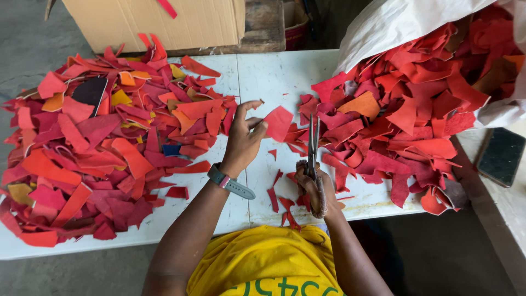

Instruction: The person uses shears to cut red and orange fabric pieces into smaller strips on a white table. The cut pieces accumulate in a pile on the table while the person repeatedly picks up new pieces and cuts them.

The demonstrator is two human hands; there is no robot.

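My left hand (245, 136) pinches a small red leather piece (278, 123) between thumb and fingers, above the white table (274, 77). A grey watch sits on that wrist. My right hand (313, 186) grips the handles of metal scissors (313, 143), blades pointing away from me and nearly closed, just right of the red piece. Thin red offcuts (276, 194) lie on the table between my arms.
A large heap of red, pink and orange leather scraps (98, 137) covers the table's left. Another heap (405, 104) spills from a white sack (394, 22) at right. A cardboard box (159, 22) stands behind. A dark phone (499, 156) lies far right.
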